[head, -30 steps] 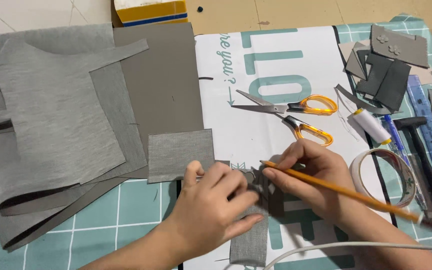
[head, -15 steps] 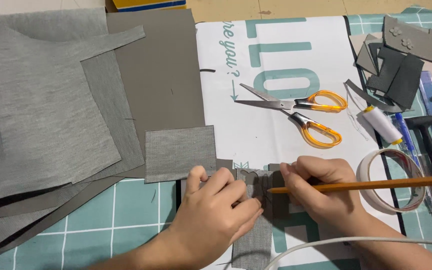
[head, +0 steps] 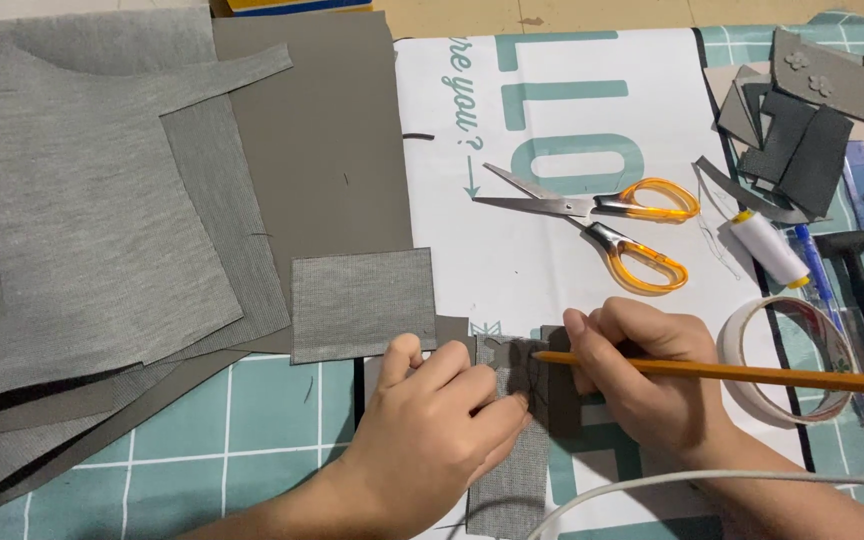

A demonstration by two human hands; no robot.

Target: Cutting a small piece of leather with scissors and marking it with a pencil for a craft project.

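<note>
Right now my left hand (head: 432, 425) presses flat on a grey strip (head: 512, 460), pinning it just below the scissors (head: 602, 230). My right hand (head: 642, 385) grips a pencil (head: 732, 373) whose tip touches the strip's upper end. The strip runs long towards me, away from the scissors; the pencil lies crosswise, its butt pointing right over the tape roll (head: 792, 360). Both hands meet at the strip, and the left covers more of it.

Both forearms come in bare from the lower edge, with no sleeves showing. The left hand (head: 432, 440) and the right hand (head: 642, 385) wear no gloves, rings, watch or bands. The fingernails look short and unpainted.
</note>
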